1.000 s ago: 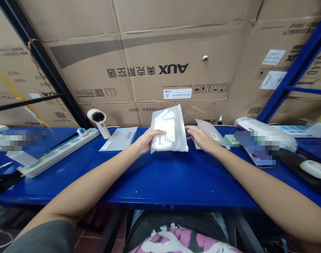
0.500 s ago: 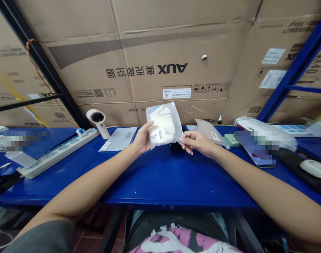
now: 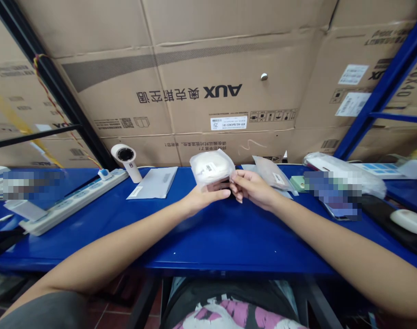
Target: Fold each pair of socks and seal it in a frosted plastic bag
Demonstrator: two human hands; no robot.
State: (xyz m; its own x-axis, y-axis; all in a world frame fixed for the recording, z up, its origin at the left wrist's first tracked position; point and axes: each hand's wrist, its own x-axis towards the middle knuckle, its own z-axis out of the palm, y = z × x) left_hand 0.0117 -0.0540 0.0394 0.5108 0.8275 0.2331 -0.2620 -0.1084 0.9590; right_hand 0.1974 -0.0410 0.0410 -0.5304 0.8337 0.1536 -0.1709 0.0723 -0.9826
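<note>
A translucent zip bag (image 3: 212, 168) with a pale, soft-looking item and a small barcode label is held up above the blue table, tilted away from me. My right hand (image 3: 251, 186) pinches its near right corner between thumb and fingers. Below the bag's near edge is my left hand (image 3: 206, 197), its thumb stretched to the right and off the bag. The left fingers extend partly behind or under the bag, so whether they bear its weight is unclear. What exactly is inside the bag I cannot make out.
On the blue table (image 3: 208, 242) lie a flat frosted bag (image 3: 154, 182), a white handheld fan (image 3: 126, 160) and a power strip (image 3: 74, 201) at left. To the right are more bags (image 3: 273, 171), a phone (image 3: 335, 196) and a white mouse (image 3: 409, 220). Cardboard (image 3: 181, 68) stands behind.
The bag has sunk slightly and tipped back. My left hand has let go of its left side and moved down and right beneath it. The right hand keeps its pinch.
</note>
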